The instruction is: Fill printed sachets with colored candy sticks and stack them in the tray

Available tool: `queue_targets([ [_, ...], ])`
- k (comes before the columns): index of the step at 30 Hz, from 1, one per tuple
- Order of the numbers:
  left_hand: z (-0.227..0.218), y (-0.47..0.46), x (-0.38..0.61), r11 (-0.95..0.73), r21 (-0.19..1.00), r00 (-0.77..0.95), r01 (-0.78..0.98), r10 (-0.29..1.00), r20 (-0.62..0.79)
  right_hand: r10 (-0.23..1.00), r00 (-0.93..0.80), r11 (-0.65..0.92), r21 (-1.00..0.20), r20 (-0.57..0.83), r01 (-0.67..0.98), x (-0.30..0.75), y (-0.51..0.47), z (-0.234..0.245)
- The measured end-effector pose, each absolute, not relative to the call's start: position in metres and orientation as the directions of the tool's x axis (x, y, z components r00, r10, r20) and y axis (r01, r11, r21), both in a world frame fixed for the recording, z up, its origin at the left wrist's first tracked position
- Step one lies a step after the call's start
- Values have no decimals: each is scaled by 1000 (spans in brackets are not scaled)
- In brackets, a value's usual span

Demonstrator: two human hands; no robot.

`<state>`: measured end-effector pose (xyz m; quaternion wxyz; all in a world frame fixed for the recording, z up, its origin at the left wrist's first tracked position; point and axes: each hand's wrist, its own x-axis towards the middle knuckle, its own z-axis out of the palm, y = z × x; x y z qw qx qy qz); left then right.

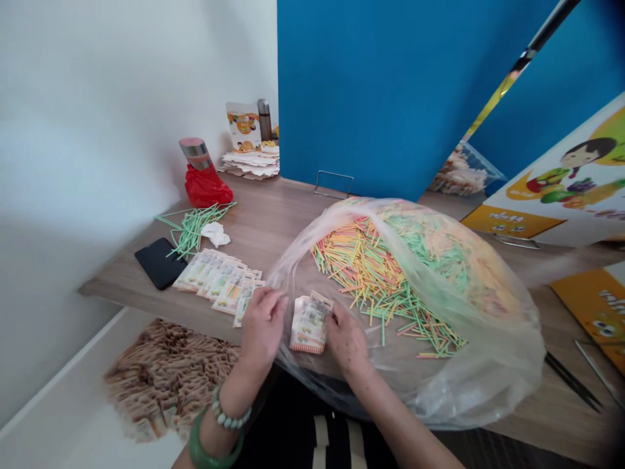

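My right hand point(346, 340) is closed on a small printed packet point(309, 324), one of a little stack held over the mouth of a big clear plastic bag point(488, 365). The bag is full of short orange, yellow and green sticks point(385, 273). My left hand point(262, 324) sits just left of the packet, fingers curled at the bag's edge; what it pinches is hidden. A row of filled packets point(219, 281) lies on the wooden table point(273, 221) left of my hands.
A black phone point(159, 262), loose green sticks point(195, 225), a crumpled tissue point(215, 234), a red bag with a flask point(205, 176) and paper stacks point(251, 163) lie at the back left. Blue panels point(390, 91) stand behind. Printed boards point(561, 189) are at right.
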<state>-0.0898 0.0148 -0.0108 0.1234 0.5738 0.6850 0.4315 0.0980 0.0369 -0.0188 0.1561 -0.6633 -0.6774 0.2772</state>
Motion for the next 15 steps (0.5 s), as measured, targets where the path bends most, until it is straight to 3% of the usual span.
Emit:
queue_targets([
  [4, -7, 16, -65, 65, 844, -220, 532, 974, 63, 980, -197, 141, -658, -11, 740, 109, 32, -17],
  [7, -4, 25, -61, 61, 872, -181, 485, 983, 31, 951, -304, 261, -687, 61, 678, 115, 33, -12],
  [10, 1, 33, -61, 25, 950, -202, 311, 978, 41, 885, -457, 385, -693, 89, 610, 116, 55, 0],
  [12, 2, 35, -62, 52, 990, -257, 133, 966, -16, 876, -475, 427, -594, 85, 682, 115, 83, 9],
  [15, 1, 35, -61, 112, 991, -271, -72, 954, -128, 935, -336, 352, -191, 111, 916, 108, 131, 17],
])
